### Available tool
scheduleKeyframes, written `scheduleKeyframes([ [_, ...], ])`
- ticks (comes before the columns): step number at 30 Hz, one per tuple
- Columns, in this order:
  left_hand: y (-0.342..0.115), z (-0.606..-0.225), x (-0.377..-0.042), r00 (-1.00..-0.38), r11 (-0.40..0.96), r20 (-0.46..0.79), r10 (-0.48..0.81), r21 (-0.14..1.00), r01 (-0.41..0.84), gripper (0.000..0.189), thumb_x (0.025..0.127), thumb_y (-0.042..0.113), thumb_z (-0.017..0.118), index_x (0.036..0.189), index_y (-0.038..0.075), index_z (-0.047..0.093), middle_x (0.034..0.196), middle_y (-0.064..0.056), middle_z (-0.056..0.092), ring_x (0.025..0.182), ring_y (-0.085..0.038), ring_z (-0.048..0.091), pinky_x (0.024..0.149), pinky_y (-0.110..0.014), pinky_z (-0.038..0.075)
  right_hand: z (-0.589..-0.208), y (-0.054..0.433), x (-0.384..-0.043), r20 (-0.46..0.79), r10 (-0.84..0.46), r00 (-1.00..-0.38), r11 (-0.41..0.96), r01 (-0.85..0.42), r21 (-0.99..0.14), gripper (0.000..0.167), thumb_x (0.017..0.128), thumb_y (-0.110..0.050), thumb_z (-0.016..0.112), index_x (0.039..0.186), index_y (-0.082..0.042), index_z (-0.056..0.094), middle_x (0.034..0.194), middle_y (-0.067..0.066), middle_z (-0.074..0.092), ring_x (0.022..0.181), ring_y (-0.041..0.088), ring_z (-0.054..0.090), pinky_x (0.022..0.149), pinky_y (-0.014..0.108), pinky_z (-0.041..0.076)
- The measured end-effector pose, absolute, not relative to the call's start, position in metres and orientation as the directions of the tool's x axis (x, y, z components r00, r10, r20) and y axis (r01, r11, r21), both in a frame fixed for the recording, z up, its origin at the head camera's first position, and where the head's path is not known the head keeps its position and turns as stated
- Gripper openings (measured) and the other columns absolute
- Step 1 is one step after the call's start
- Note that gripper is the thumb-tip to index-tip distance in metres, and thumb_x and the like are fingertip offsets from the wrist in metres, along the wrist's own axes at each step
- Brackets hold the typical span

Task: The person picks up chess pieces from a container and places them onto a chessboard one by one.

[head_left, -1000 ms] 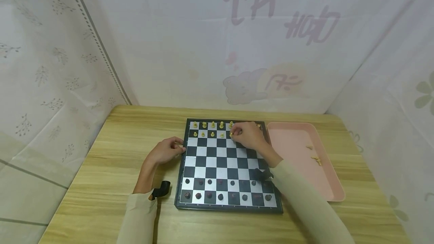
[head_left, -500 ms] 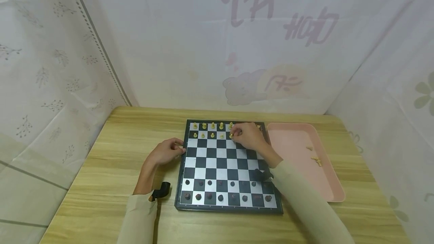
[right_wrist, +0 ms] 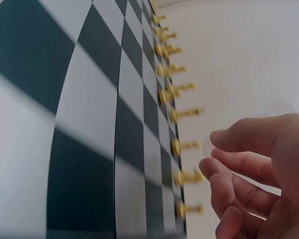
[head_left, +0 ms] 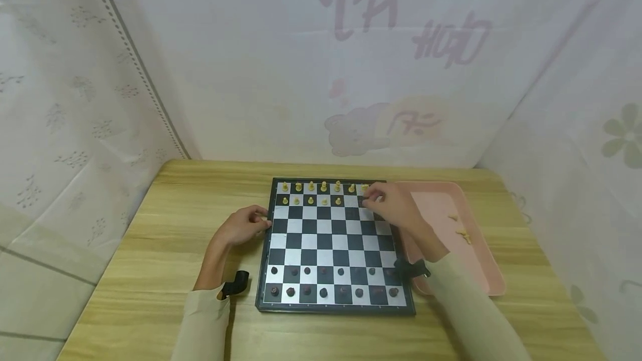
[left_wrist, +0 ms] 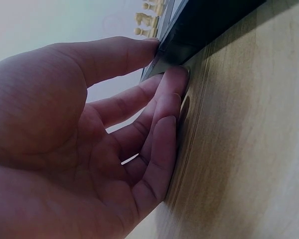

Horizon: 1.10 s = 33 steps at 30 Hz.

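Note:
A black-and-white chessboard (head_left: 317, 242) lies on the table. My left hand (head_left: 244, 225) is at its left edge; in the left wrist view the thumb (left_wrist: 139, 52) touches the upper rim and curled fingers (left_wrist: 165, 104) meet the side below. Above the board's far right corner is my right hand (head_left: 393, 202), its fingers bent and apart from the thumb, with nothing visible between them. A yellow pawn (head_left: 338, 201) stands left of it, at the end of the second row. Yellow back-row pieces (head_left: 324, 186) stand behind; the hand partly hides that row's right end.
A pink tray (head_left: 471, 205) stands right of the board, with a few yellow pieces (head_left: 463, 234) lying in it. Dark chess pieces (head_left: 323, 292) fill rows at the near side. A patterned curtain (head_left: 281, 71) closes off the back of the wooden table (head_left: 175, 210).
My right hand has let go of the yellow pawn and moved right toward the tray, uncovering more back-row pieces. The left hand stays at the board's edge. The head view has shifted slightly.

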<state>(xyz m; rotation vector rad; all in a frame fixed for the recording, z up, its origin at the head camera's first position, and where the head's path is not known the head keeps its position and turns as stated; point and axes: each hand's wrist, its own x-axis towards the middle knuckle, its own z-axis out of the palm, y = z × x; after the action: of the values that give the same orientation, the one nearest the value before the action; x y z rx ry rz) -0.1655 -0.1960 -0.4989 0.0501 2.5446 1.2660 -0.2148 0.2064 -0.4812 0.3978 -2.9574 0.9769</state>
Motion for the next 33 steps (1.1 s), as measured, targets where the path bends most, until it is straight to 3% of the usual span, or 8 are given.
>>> scheduleKeyframes([
  [6,-0.196,-0.500,-0.166,-0.955,0.614,-0.252,0.160,0.783,-0.103,0.036,0.106,0.020,0.071,0.134,-0.003,0.068,0.098,-0.009,0.072,0.085,-0.023,0.060,0.075,-0.035,0.045,-0.482,0.256,-0.199,0.189,-0.210,-0.959,0.749,-0.282,-0.599,0.016,0.099,-0.013,0.076,0.113,-0.005,0.081,0.099,0.006,0.079,0.092,0.028,0.071,0.083,0.048,0.055],
  [12,-0.197,-0.500,-0.167,-0.956,0.619,-0.250,0.156,0.779,-0.102,0.037,0.105,0.020,0.072,0.134,-0.003,0.068,0.100,-0.010,0.072,0.087,-0.024,0.061,0.077,-0.036,0.045,-0.485,0.312,-0.184,0.295,-0.150,-0.943,0.817,-0.287,-0.500,0.010,0.095,-0.015,0.083,0.103,-0.008,0.083,0.090,0.002,0.078,0.083,0.025,0.071,0.075,0.042,0.055],
  [19,-0.196,-0.500,-0.167,-0.956,0.620,-0.253,0.151,0.777,-0.108,0.037,0.105,0.020,0.072,0.134,-0.003,0.068,0.100,-0.010,0.072,0.088,-0.025,0.062,0.078,-0.036,0.046,-0.486,0.362,-0.173,0.213,-0.033,-0.976,0.875,-0.132,-0.466,0.022,0.098,-0.020,0.080,0.113,-0.004,0.080,0.091,0.008,0.079,0.072,0.020,0.070,0.068,0.040,0.049],
  [33,-0.196,-0.501,-0.165,-0.958,0.616,-0.242,0.154,0.781,-0.099,0.036,0.105,0.020,0.072,0.133,-0.003,0.068,0.098,-0.009,0.072,0.087,-0.025,0.060,0.077,-0.037,0.045,-0.491,0.375,-0.177,0.137,-0.024,-0.990,0.965,-0.058,-0.254,0.027,0.102,-0.020,0.067,0.118,-0.001,0.077,0.113,0.029,0.076,0.094,0.057,0.070,0.066,0.068,0.053],
])
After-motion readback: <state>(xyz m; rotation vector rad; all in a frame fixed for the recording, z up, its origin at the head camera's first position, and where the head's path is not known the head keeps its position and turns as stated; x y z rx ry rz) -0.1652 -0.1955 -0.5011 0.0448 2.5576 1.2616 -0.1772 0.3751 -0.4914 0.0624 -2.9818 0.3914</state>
